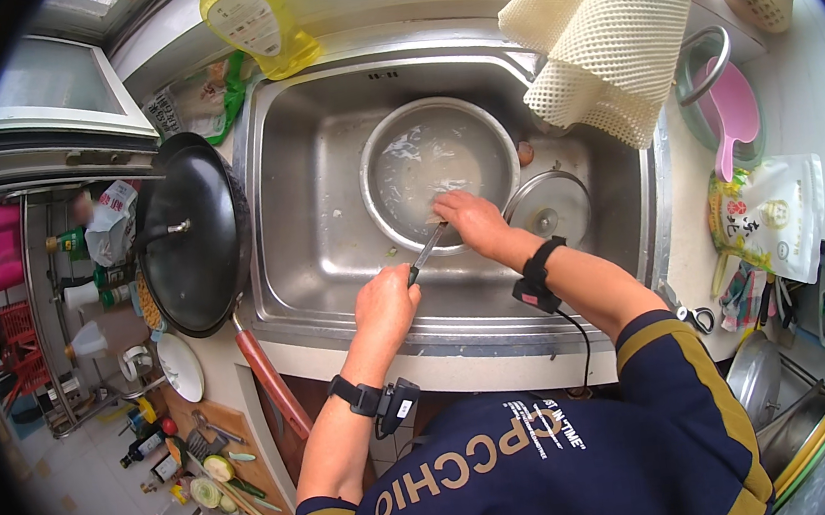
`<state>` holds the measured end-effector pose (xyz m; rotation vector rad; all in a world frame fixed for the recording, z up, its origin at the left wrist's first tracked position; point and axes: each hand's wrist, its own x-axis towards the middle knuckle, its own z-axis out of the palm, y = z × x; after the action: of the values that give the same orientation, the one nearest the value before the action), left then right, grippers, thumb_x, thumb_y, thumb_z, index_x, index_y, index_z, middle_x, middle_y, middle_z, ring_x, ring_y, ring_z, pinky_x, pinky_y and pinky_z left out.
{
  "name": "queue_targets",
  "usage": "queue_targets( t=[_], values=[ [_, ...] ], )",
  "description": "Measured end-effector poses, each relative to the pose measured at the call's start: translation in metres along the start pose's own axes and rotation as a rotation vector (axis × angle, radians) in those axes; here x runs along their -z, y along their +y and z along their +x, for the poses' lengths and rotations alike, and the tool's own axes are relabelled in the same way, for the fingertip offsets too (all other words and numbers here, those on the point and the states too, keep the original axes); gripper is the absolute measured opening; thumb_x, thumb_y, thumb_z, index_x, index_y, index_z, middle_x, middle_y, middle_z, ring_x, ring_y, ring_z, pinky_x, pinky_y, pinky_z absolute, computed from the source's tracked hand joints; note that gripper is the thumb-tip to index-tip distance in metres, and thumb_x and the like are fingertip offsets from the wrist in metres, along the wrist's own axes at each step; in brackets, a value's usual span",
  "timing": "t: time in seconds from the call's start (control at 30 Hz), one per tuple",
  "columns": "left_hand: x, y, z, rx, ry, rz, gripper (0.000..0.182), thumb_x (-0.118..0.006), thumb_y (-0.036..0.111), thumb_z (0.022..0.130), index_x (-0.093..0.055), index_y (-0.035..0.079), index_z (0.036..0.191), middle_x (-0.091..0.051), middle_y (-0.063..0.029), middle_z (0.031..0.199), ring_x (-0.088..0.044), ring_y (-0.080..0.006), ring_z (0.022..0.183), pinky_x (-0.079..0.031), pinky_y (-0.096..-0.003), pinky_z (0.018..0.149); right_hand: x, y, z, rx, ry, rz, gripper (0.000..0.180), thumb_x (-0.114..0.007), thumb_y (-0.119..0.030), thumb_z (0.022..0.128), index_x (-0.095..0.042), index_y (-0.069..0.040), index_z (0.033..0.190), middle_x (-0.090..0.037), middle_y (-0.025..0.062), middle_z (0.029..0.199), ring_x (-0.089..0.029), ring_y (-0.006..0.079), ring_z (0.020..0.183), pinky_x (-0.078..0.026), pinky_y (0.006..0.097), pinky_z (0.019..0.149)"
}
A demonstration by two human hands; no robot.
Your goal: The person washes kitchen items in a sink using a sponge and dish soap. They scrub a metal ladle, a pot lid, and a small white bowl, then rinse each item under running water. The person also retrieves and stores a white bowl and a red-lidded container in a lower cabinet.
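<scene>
In the sink [302, 216] stands a round metal basin [373, 209] of cloudy water [421, 158]. My left hand [385, 299] grips the dark handle of a slim metal tool [429, 247], which slants up over the basin's near rim. Its far end lies beneath my right hand [473, 219], whose fingertips are lowered into the basin against a small pale piece [436, 213]. That piece is partly covered, and I cannot tell what it is. To the right of the basin lie a round lid [554, 205] and a broken eggshell [525, 153].
Left of the sink sits a lidded wok [191, 235], its wooden handle [272, 381] jutting towards me. Behind stands a yellow detergent bottle [260, 25]. A cream mesh mat [600, 34] hangs at the back right, near a pink ladle [732, 103] and scissors [696, 318].
</scene>
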<state>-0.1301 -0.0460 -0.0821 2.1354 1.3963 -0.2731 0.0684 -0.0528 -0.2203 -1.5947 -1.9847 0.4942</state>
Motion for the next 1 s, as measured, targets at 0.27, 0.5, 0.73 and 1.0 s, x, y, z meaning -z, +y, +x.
queue_targets(
  t=[0.27,0.5,0.73,1.0],
  values=[
    [0.000,-0.007,-0.003,0.032,-0.011,-0.035,0.029,-0.063,0.019,0.076,-0.064,0.005,0.102,-0.064,-0.0193,0.091,-0.061,-0.0366,0.088,-0.048,-0.0451,0.076,0.013,0.039,0.033,-0.545,-0.476,0.359,0.024,-0.048,-0.008,0.083,-0.063,-0.002,0.102,-0.064,0.0184,0.104,-0.060,0.0346,0.100,-0.046,0.0402,0.087],
    [0.004,-0.012,0.001,0.081,-0.045,-0.191,0.026,-0.065,0.020,0.076,-0.063,0.002,0.094,-0.065,-0.0196,0.088,-0.061,-0.0369,0.088,-0.048,-0.0450,0.076,-0.010,-0.004,0.000,-0.021,-0.134,0.123,0.028,-0.045,-0.008,0.086,-0.059,-0.005,0.110,-0.060,0.0144,0.115,-0.052,0.0358,0.113,-0.044,0.0413,0.094],
    [0.002,-0.017,0.001,0.077,-0.045,-0.213,0.030,-0.065,0.022,0.076,-0.065,0.003,0.099,-0.065,-0.0198,0.087,-0.061,-0.0373,0.087,-0.047,-0.0435,0.074,0.004,0.028,0.023,-0.367,-0.441,0.144,0.030,-0.045,-0.010,0.083,-0.061,-0.008,0.109,-0.061,0.0185,0.107,-0.058,0.0372,0.099,-0.047,0.0443,0.084],
    [0.004,-0.015,0.002,0.067,-0.056,-0.110,0.031,-0.064,0.023,0.077,-0.065,0.003,0.101,-0.065,-0.0196,0.088,-0.061,-0.0374,0.088,-0.047,-0.0440,0.073,0.020,0.023,0.029,-0.054,-0.381,0.037,0.028,-0.046,-0.008,0.083,-0.064,-0.009,0.104,-0.062,0.0078,0.103,-0.060,0.0297,0.096,-0.050,0.0392,0.078]
  ],
)
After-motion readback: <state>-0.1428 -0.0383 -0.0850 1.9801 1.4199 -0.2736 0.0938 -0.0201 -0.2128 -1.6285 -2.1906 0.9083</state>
